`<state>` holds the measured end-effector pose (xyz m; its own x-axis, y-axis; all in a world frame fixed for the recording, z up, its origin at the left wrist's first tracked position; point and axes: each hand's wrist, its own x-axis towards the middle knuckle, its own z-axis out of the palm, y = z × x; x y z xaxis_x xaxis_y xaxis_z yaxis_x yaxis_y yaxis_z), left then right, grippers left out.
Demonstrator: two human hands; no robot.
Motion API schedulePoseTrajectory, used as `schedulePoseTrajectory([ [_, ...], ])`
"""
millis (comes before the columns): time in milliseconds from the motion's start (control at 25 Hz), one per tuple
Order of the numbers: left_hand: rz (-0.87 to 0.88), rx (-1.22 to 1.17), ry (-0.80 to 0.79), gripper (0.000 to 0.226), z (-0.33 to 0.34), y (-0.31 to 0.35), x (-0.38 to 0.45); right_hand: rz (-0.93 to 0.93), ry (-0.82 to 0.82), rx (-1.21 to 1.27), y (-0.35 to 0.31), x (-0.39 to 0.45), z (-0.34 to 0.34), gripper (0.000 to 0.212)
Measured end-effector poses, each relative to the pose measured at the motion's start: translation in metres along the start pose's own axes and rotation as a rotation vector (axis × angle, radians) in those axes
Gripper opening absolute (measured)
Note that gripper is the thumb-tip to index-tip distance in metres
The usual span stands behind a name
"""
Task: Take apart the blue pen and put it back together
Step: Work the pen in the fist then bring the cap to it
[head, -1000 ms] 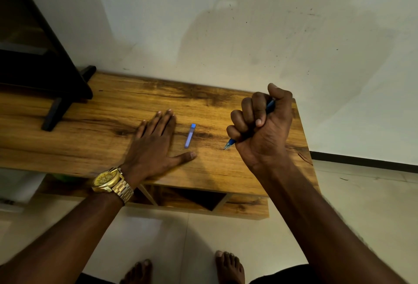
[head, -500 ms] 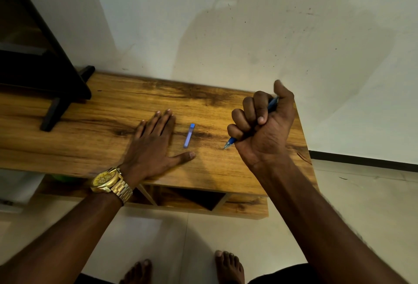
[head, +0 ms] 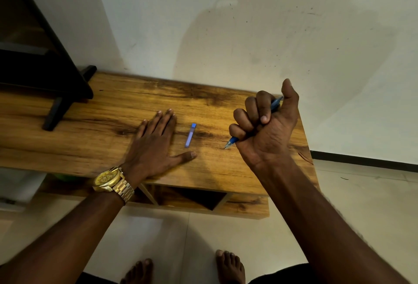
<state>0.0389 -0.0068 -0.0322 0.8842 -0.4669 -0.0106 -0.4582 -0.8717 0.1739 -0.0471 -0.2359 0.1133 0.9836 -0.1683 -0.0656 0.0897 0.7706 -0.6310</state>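
Observation:
My right hand [head: 267, 127] is clenched in a fist around the blue pen [head: 233, 141]. The pen's writing tip pokes out at the lower left of the fist, close to the wooden table [head: 101, 130], and its back end shows by my raised thumb. The pen's blue cap [head: 190, 135] lies loose on the table between my two hands. My left hand [head: 156, 145] rests flat on the wood to the left of the cap, fingers spread, thumb pointing toward it without touching.
A black stand [head: 56, 93] occupies the table's left end. The white wall [head: 248, 35] runs right behind the table. The table's right edge lies just past my right hand. An open shelf sits under the tabletop, and bare feet [head: 228, 268] stand on the tiled floor.
My right thumb has lifted up off the pen's back end. The fist, the cap and my left hand have stayed in place.

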Motion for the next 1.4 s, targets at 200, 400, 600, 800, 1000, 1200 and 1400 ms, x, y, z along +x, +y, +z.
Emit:
schedulePoseTrajectory([
  [200, -0.001, -0.007, -0.003, 0.137, -0.0009, 0.0000, -0.0002, 0.007, -0.021, 0.040, 0.0003, 0.0006, -0.0007, 0.067],
  [400, -0.005, 0.002, -0.002, 0.137, -0.0004, 0.0009, -0.0004, 0.008, -0.021, 0.075, -0.0002, -0.0008, -0.0019, 0.070],
  [600, -0.003, 0.000, 0.002, 0.136, 0.0008, 0.0006, 0.0000, -0.019, -0.043, 0.006, -0.0023, -0.0008, 0.0004, 0.063],
  [800, -0.005, -0.004, 0.003, 0.137, -0.0004, 0.0008, 0.0000, -0.040, -0.058, -0.096, 0.0022, -0.0020, 0.0028, 0.063],
  [1000, -0.007, 0.003, 0.004, 0.136, -0.0010, 0.0009, -0.0009, -0.043, -0.048, -0.077, 0.0007, -0.0032, 0.0037, 0.066],
  [1200, -0.005, 0.004, 0.014, 0.136, -0.0009, 0.0011, -0.0013, -0.028, -0.052, -0.040, 0.0010, -0.0021, 0.0031, 0.064],
  [1400, -0.006, 0.001, 0.008, 0.136, -0.0006, 0.0009, -0.0004, -0.039, -0.060, -0.037, 0.0007, -0.0013, 0.0011, 0.062],
])
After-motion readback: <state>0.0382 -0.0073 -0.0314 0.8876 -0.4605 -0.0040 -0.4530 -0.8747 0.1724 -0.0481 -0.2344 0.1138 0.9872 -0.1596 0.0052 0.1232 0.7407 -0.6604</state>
